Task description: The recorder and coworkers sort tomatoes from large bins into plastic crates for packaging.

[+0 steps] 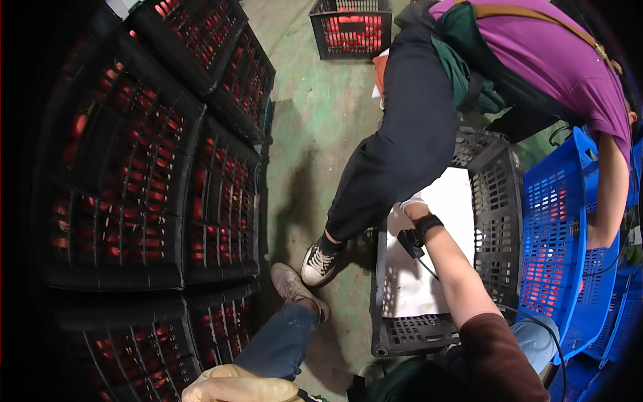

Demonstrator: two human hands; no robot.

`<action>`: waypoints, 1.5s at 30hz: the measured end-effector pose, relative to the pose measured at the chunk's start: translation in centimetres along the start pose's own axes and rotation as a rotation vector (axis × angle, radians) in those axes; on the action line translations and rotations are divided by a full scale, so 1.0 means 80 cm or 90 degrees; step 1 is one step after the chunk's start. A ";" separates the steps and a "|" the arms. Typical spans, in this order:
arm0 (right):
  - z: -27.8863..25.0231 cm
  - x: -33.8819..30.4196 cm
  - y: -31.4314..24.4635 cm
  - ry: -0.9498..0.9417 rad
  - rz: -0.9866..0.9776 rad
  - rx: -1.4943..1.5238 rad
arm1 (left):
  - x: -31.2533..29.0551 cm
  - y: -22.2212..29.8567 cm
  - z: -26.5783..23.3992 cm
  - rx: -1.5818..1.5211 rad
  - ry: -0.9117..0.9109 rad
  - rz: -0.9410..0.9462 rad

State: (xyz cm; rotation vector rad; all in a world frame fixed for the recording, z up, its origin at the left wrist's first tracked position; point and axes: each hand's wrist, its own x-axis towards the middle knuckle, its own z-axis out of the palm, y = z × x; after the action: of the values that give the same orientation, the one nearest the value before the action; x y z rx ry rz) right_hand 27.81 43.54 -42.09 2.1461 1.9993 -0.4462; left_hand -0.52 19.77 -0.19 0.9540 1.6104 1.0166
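Note:
My right hand (416, 209) reaches into a black plastic crate (496, 221) and is over the white sheet (429, 288) lining it. A black strap with a small device and cable circles that wrist. Something whitish shows at the fingers, which are mostly hidden beside a co-worker's dark-trousered leg; what they hold, if anything, does not show. At the lower edge, my left hand (241, 386) wears a cream glove and is partly cut off by the picture's edge. It is beside my blue-jeaned leg, and its grip is not clear.
Stacked black crates (187, 181) full of red produce wall off the left side. Another such crate (351, 30) sits on the floor at the far end. A co-worker in a purple shirt (549, 50) bends over at right, an arm beside blue crates (556, 221), some holding red produce.

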 end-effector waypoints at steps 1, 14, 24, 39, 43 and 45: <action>-0.006 0.003 0.000 -0.009 -0.001 0.000 | 0.001 0.000 0.001 0.033 -0.029 0.065; -0.198 -0.226 0.093 -0.300 0.036 1.007 | 0.017 0.004 0.042 -0.143 -0.276 0.033; -0.300 -0.413 0.017 -0.099 -0.135 0.920 | 0.003 -0.061 0.129 -0.232 -0.527 0.072; -0.381 -0.488 0.063 0.181 -0.191 0.518 | 0.017 -0.046 0.159 -0.138 -0.294 0.271; -0.364 -0.566 0.166 0.345 -0.040 0.430 | 0.013 -0.037 0.154 -0.181 -0.312 0.239; -0.356 -0.604 0.205 0.359 0.167 0.416 | 0.016 -0.037 0.152 -0.160 -0.302 0.230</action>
State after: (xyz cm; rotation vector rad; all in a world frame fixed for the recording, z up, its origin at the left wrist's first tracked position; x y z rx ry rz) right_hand 44.29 6.00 -0.50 3.1914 1.9455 -0.5553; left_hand 10.61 22.02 -5.52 1.2271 0.9151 1.0998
